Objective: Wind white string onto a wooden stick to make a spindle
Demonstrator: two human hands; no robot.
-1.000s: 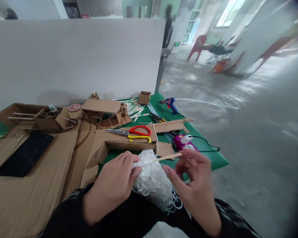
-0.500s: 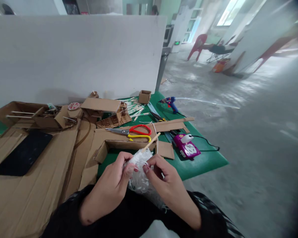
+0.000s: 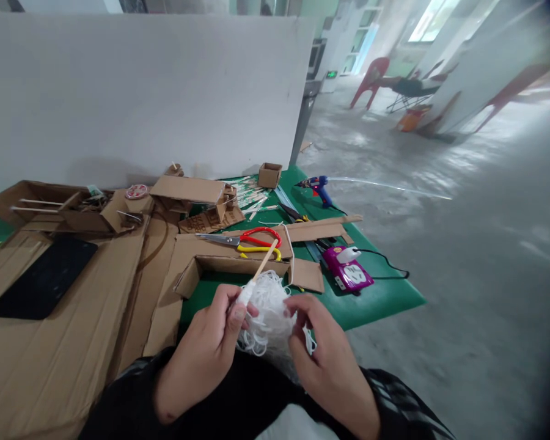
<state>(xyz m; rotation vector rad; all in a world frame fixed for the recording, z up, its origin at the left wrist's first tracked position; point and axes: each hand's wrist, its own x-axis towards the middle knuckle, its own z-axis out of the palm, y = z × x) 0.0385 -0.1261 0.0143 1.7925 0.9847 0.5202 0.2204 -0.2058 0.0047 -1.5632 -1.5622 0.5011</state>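
Green table [image 3: 394, 302] stands by a big white board [image 3: 142, 91], with red and yellow scissors [image 3: 239, 240] lying on cardboard [image 3: 192, 249]. The left hand [image 3: 206, 342] pinches the string-wrapped part of a thin stick [image 3: 264, 261] above a white string tangle [image 3: 270, 299]. Apart from it, the right hand [image 3: 325, 354] curls beside the tangle; I cannot tell if it grips any string.

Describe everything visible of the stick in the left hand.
The stick is slim, straight and pale, apparently wooden, its lower stretch wound in white string. The left hand grips that wound stretch, hiding the lower end. The bare upper part slants up and rightward, its tip overlapping the scissors in view.
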